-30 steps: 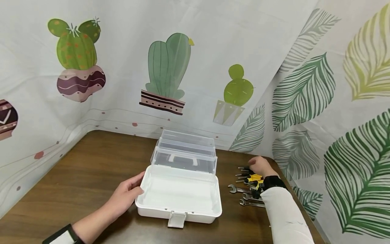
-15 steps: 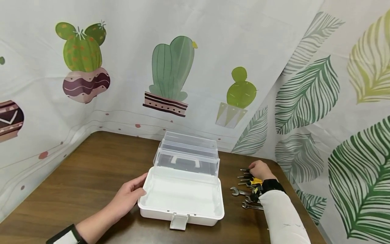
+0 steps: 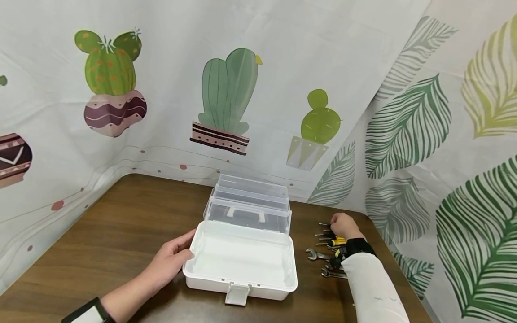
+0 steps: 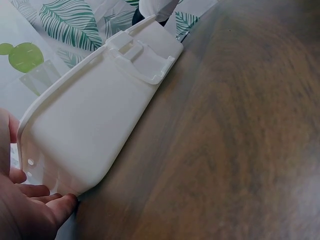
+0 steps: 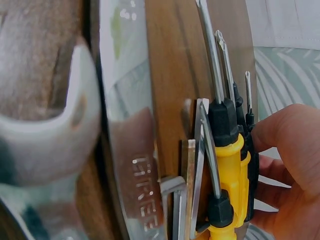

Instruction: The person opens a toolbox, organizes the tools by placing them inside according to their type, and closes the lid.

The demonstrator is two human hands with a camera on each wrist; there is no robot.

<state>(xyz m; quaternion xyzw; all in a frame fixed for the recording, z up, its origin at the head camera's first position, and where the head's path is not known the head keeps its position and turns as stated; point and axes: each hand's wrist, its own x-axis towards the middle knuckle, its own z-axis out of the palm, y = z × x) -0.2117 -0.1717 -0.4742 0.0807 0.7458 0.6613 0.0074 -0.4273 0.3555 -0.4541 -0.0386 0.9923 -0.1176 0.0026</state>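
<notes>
A white plastic toolbox point(image 3: 240, 258) stands on the table with its clear lid and trays point(image 3: 246, 208) raised at the back. My left hand point(image 3: 169, 258) grips its left end, thumb at the rim; in the left wrist view the fingertips point(image 4: 62, 207) lie against the outer wall. On the right, my right hand point(image 3: 344, 225) is at the far end of a row of tools. The right wrist view has its thumb and fingers around the black handle of a screwdriver point(image 5: 252, 165), whose thin shaft points away. Beside it lie yellow-and-black screwdrivers point(image 5: 227, 165).
Several open-end wrenches point(image 3: 317, 255) lie nearer me in the tool row, partly hidden by the right wrist. Hex keys point(image 5: 175, 187) lie between wrenches and screwdrivers. The brown table point(image 3: 133, 215) meets a printed cloth point(image 3: 161, 89) at the back and sides.
My right hand has settled lower onto the screwdriver at the far end and closed around its handle. The view shifted slightly; the left hand stays on the toolbox.
</notes>
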